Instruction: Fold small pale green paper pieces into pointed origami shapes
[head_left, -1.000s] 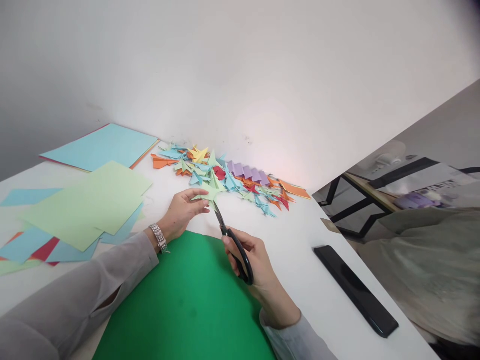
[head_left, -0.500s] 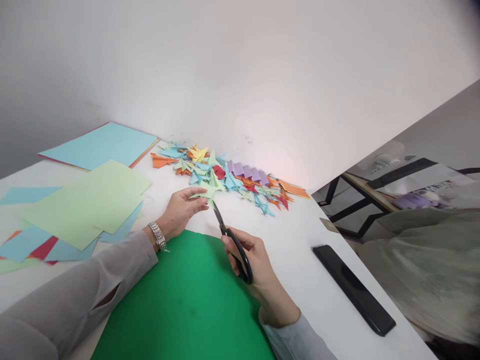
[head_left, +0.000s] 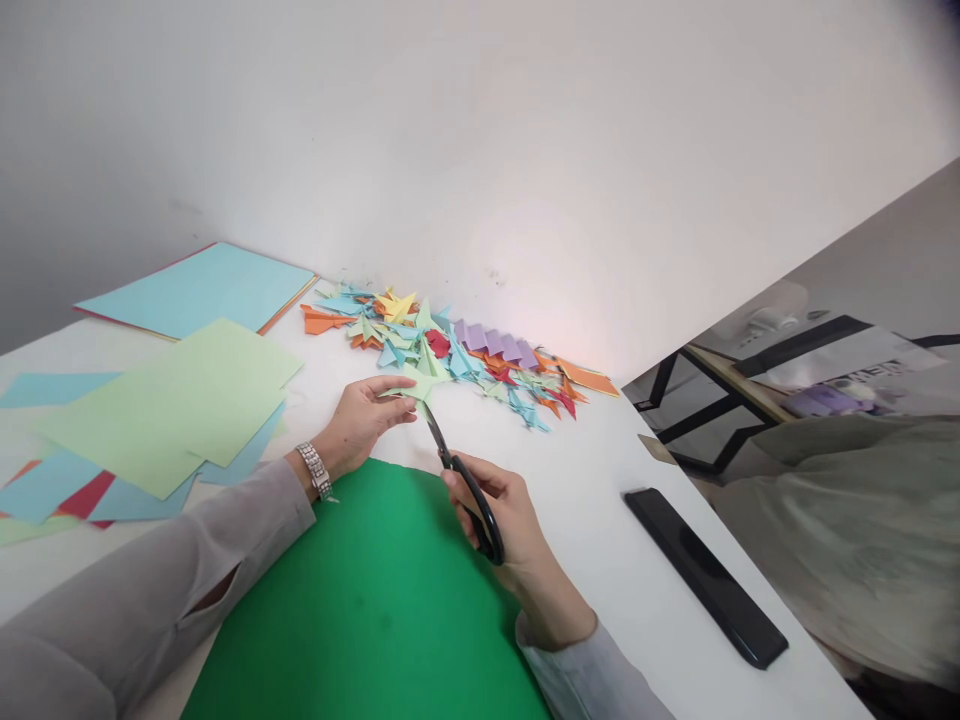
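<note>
My left hand [head_left: 369,420] pinches a light green piece of paper [head_left: 416,386] between thumb and fingers, held in front of a pile of folded paper shapes [head_left: 442,345]. Black-handled scissors [head_left: 474,500] are gripped in my right hand [head_left: 510,520], with fingers through the loops. Their blades point up and left, and the tips meet the lower edge of the light green paper. Whether the blades are parted is hard to see. Beneath both hands lies a large green sheet [head_left: 367,600].
Loose light green sheets [head_left: 176,400] overlap blue, red and orange ones at the left. A stack of coloured paper [head_left: 202,290] lies at the back left by the wall. A long black object [head_left: 705,580] rests near the table's right edge. Beyond that edge stands a black-framed table [head_left: 701,420].
The scissor tips stay at the light green paper, with the blades looking closer together. My hands have barely moved.
</note>
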